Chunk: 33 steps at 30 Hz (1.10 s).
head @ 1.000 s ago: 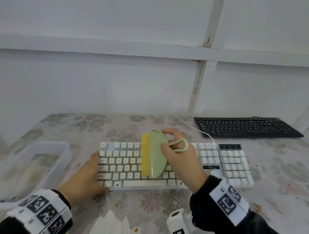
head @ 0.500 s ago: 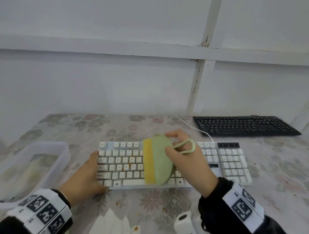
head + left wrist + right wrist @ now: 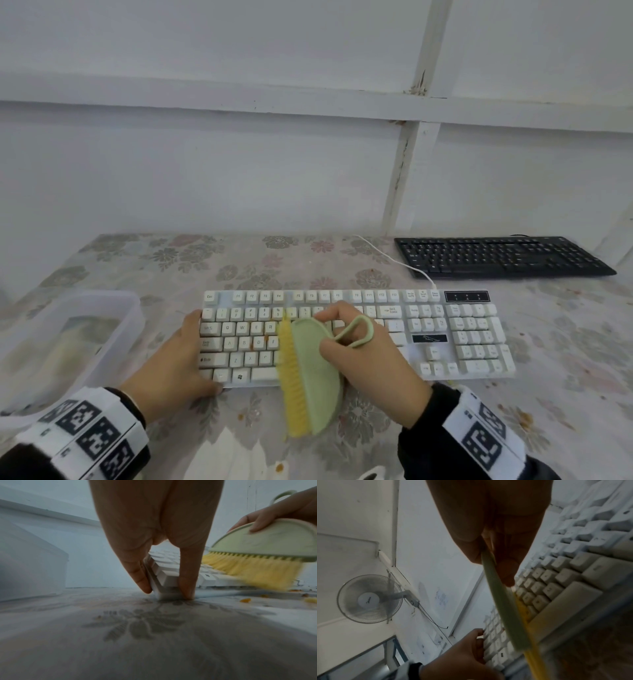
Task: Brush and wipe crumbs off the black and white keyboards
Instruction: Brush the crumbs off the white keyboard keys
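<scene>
The white keyboard (image 3: 472, 329) lies across the middle of the floral table, with orange crumbs (image 3: 255, 343) on its left keys. My left hand (image 3: 191, 356) grips its near-left corner, thumb on the front edge and a finger on the left side (image 3: 166, 589). My right hand (image 3: 342, 329) holds a pale green brush (image 3: 313, 373) with yellow bristles (image 3: 254, 573). The bristles reach over the keyboard's front edge onto the table. Crumbs (image 3: 245, 600) lie on the table in front of the keyboard. The black keyboard (image 3: 500, 255) sits at the back right, away from both hands.
A clear plastic container (image 3: 68, 342) stands on the left, close to my left wrist. White paper (image 3: 226, 459) lies at the near table edge. A white cable (image 3: 394, 260) runs from the white keyboard towards the wall. The wall closes off the back.
My right hand has swept the brush towards me, from the middle key rows down past the keyboard's front edge. My left hand has stayed on the keyboard's corner.
</scene>
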Motion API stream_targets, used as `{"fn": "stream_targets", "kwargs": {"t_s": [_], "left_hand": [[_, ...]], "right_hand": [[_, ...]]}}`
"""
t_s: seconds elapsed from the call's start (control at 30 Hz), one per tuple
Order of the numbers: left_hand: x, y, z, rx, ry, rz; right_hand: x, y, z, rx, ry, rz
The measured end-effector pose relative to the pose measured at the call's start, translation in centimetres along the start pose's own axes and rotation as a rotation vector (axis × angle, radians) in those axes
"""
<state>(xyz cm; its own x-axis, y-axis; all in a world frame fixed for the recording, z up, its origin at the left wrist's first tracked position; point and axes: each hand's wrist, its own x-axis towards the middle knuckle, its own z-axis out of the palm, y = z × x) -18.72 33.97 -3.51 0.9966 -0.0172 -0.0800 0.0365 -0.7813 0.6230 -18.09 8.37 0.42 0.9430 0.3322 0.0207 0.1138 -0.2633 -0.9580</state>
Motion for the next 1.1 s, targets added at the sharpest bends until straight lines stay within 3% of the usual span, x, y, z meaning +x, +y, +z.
{"fn": "stream_targets", "kwargs": {"t_s": [0.1,0.3,0.43,0.77,0.97,1.1], "left_hand": [[0.1,-0.1,0.0,0.015,0.001,0.002],[0.1,-0.1,0.1,0.018,0.004,-0.004],[0.1,0.0,0.1,0.003,0.010,0.009],[0.1,-0.2,0.2,0.005,0.014,0.013],[0.2,-0.4,0.1,-0.003,0.003,0.006],[0.2,-0.3,0.2,0.005,0.006,-0.003]], "right_hand": [[-0.1,-0.9,-0.9,-0.005,0.014,0.007],[1.8,-3.0,-0.6,0.136,0.172,-0.127],[2.7,-2.4,1.1,0.046,0.167,-0.136],[0.5,-1.2,1.6,0.048,-0.028,-0.034],[1.9,-2.8,0.4,0.116,0.143,-0.145],[2.5,-2.2,1.5,0.060,0.120,-0.114]]}}
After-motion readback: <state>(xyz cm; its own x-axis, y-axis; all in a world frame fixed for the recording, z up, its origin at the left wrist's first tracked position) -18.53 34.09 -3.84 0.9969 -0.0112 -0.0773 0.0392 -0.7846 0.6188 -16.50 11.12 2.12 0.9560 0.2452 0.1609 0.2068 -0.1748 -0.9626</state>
